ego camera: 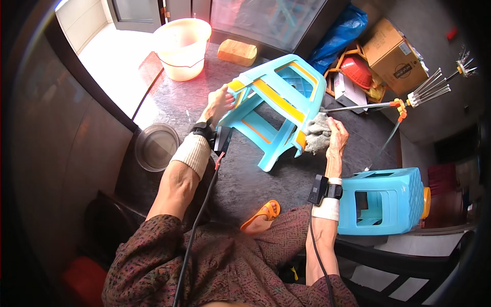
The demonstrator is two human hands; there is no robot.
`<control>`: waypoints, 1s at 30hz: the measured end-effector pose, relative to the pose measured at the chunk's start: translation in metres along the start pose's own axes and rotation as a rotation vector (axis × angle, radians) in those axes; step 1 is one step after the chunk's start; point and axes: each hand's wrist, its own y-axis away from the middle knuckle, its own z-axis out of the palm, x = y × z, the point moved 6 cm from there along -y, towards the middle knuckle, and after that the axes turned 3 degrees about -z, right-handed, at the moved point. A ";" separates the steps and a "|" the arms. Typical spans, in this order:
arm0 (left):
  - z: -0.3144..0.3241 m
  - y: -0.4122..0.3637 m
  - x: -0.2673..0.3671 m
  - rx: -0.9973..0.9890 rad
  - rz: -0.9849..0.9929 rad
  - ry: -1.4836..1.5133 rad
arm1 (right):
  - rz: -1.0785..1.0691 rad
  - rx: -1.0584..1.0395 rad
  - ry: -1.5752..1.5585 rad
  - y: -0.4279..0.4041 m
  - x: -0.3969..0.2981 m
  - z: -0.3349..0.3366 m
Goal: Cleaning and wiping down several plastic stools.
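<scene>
A light-blue plastic stool (264,82) with yellow trim lies tipped over before me, its legs pointing toward me. My left hand (219,103) grips one leg near its yellow end. In my right hand (337,134) is a grey cloth (317,133), pressed against another leg beside its yellow tip. The cloth hides part of that leg. A second light-blue stool (387,201) lies on its side to the right of my right forearm.
A pale bucket (182,50) with a wire handle stands by the bright doorway, near a wooden block (237,52). At left sits a round metal basin (157,147). A folding rack (401,109), a cardboard box (393,55) and a blue plastic bag (339,34) occupy the right. Cables trail from both wrists.
</scene>
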 end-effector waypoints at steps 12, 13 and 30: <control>0.012 0.013 -0.009 0.083 0.007 0.217 | -0.106 -0.136 0.292 -0.006 -0.002 0.027; 0.016 0.015 -0.014 0.069 -0.008 0.203 | -0.050 -0.001 0.195 -0.009 -0.012 0.016; 0.083 0.093 -0.032 -0.602 -0.073 -0.716 | -0.073 -0.058 -0.180 -0.006 -0.016 -0.015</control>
